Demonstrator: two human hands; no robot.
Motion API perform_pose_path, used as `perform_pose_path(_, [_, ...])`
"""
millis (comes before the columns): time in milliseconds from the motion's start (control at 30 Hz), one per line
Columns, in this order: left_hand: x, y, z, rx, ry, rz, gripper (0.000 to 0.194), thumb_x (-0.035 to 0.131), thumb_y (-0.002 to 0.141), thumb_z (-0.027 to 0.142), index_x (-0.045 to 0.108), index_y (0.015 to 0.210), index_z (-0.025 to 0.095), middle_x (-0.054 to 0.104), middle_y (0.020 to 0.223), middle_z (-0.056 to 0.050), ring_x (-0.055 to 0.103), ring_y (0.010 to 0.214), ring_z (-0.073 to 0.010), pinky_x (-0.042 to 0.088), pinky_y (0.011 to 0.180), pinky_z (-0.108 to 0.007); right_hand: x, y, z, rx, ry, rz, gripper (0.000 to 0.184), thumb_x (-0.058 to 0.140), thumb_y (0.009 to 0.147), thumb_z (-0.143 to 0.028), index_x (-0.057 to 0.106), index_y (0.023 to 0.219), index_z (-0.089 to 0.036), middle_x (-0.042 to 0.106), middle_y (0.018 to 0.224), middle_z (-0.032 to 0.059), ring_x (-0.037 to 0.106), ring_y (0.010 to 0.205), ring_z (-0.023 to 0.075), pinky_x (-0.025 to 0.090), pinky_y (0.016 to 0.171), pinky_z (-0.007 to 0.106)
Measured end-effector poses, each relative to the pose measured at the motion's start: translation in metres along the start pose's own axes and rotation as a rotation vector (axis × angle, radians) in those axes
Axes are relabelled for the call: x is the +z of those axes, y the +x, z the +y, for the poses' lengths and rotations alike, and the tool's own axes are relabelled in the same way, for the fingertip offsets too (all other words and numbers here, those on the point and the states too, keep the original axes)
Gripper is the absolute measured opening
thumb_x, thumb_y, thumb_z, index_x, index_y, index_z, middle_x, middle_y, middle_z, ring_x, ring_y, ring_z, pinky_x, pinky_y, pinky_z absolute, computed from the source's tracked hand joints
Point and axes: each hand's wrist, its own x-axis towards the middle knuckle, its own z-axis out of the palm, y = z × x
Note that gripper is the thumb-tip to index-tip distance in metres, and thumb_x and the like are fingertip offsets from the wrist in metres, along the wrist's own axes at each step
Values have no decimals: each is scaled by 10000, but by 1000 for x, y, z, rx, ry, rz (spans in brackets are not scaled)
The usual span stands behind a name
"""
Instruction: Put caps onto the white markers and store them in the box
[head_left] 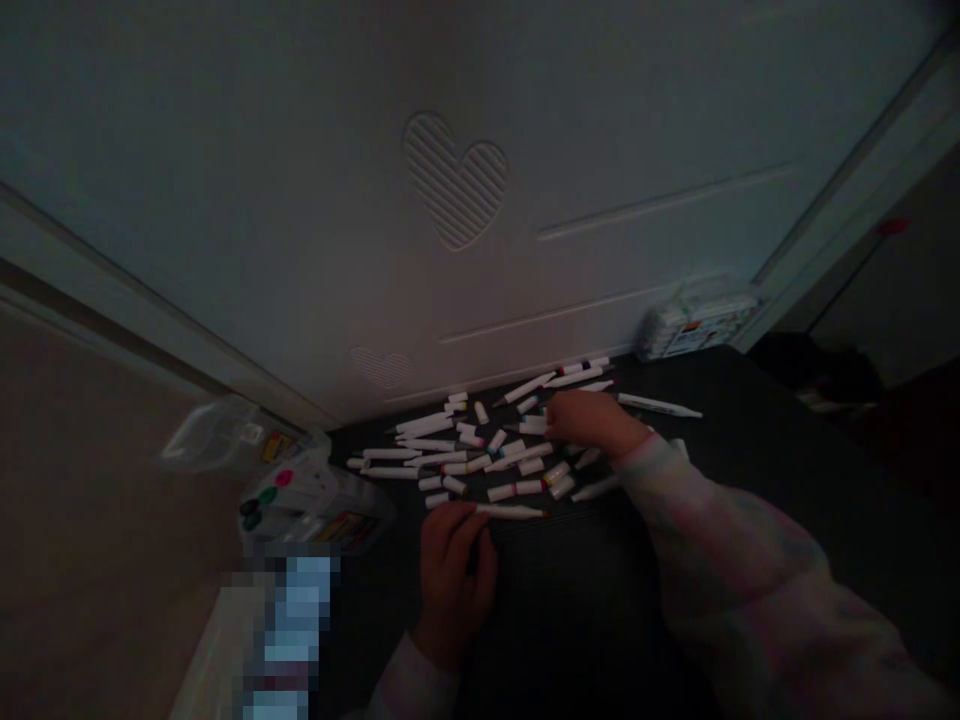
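Note:
Uncapped white markers and loose caps lie scattered over a dark tabletop. At the near edge of the spread, my left hand [454,570] has its fingers curled on the left end of a white marker [517,512], whose orange-brown tip points right. My right hand [589,422] reaches into the upper right of the pile with its fingers closed and pointing down. Beside those fingertips lies another white marker [531,425]; whatever they pinch is hidden. A white cap with a yellow band [556,473] and a pink-banded marker [516,490] lie between the hands.
An opened clear plastic case [315,500] holding a few coloured-end markers stands at the left. A second clear case [697,318] sits at the back right. Behind the table [585,620] rises a pale panel with embossed hearts [456,185]. A pixelated bluish patch [292,630] is at lower left.

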Motion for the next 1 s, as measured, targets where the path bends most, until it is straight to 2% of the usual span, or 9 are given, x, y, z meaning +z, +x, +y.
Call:
perform_pose_path(267, [0,1,0,7,-13,0,209,529,764,59,565,934,174,573,884,-65,566,855,-183,524,716,-338,-1,0,0,3,34,-10,304,518,874,-304,536,1142,-162,564,1149,83,581,963,194,496,802,401])
perform_pose_path(433, [1,1,-1,12,-22,0,211,530,761,47,559,940,156,564,902,-75,553,873,-184,522,733,-338,-6,0,4,-47,142,21,293,517,874,-311,544,1123,-160,571,1133,78,583,953,188,494,801,403])
perform_pose_path(533, [1,0,-2,16,-29,2,217,530,762,44,555,945,158,563,902,-73,549,870,-179,521,737,-335,-13,-5,7,-127,281,72,241,543,845,-329,619,959,-131,624,973,74,588,869,185,469,769,356])
perform_pose_path(600, [1,0,-2,16,-31,-1,216,534,761,45,556,944,156,565,897,-72,550,865,-178,520,736,-332,-20,-12,9,-211,415,102,252,550,816,-359,647,842,-127,630,812,56,578,763,167,437,695,293])
perform_pose_path(700, [1,0,-2,9,-30,-4,204,537,762,50,560,940,149,567,895,-76,552,868,-180,519,736,-333,-29,-26,10,-332,644,111,332,500,807,-445,637,825,-143,564,653,-3,506,589,112,363,543,235])
perform_pose_path(833, [1,-1,-3,6,-34,-9,204,535,768,57,558,945,156,563,905,-74,549,869,-182,520,732,-339,-33,-39,8,-429,907,101,339,491,789,-472,568,731,-147,468,578,-47,399,498,72,291,484,216])
perform_pose_path(1000, [3,-1,-2,3,-45,9,221,540,755,39,557,947,147,561,901,-76,549,862,-182,516,733,-331,-33,-42,6,-509,1129,69,282,529,770,-399,485,628,-160,403,540,-63,340,477,60,238,464,214])
